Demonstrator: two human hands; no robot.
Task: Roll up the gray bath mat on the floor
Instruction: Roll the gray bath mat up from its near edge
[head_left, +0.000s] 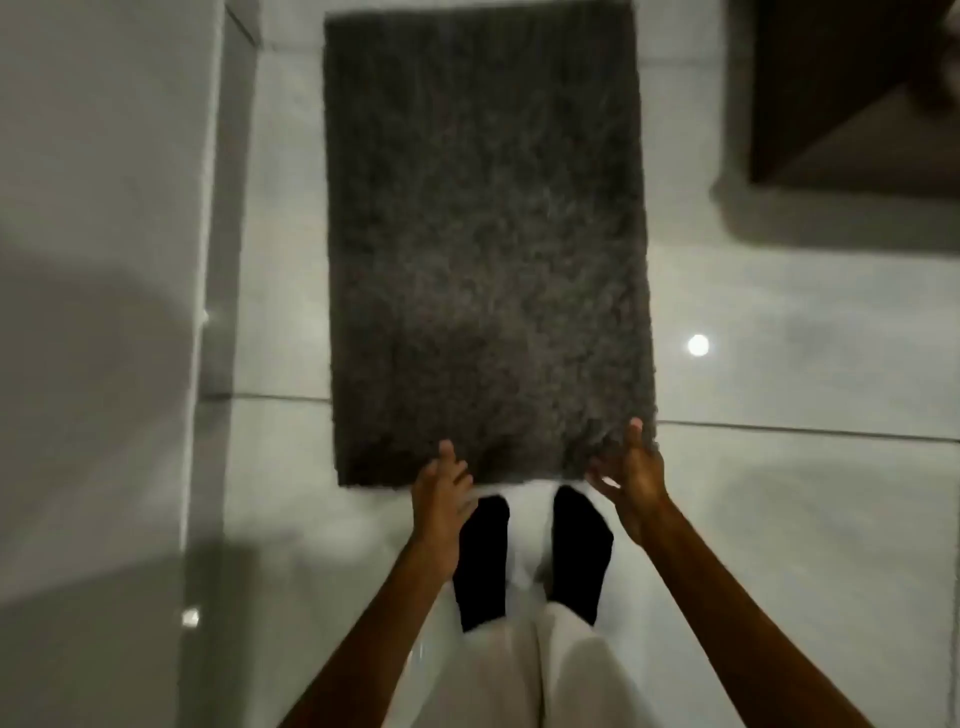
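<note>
The gray shaggy bath mat (483, 244) lies flat on the glossy white tiled floor, stretching away from me. My left hand (440, 486) hovers at the mat's near edge, left of centre, fingers apart and holding nothing. My right hand (631, 478) is at the near right corner, thumb over the pile and fingers curled below the edge; whether it grips the corner is unclear. The near right corner looks slightly lifted.
My feet in black socks (530, 556) stand just behind the mat's near edge. A light wall (93, 260) runs along the left. A dark wooden piece of furniture (857, 93) stands at the far right. A ceiling light reflects on the tiles (697, 345).
</note>
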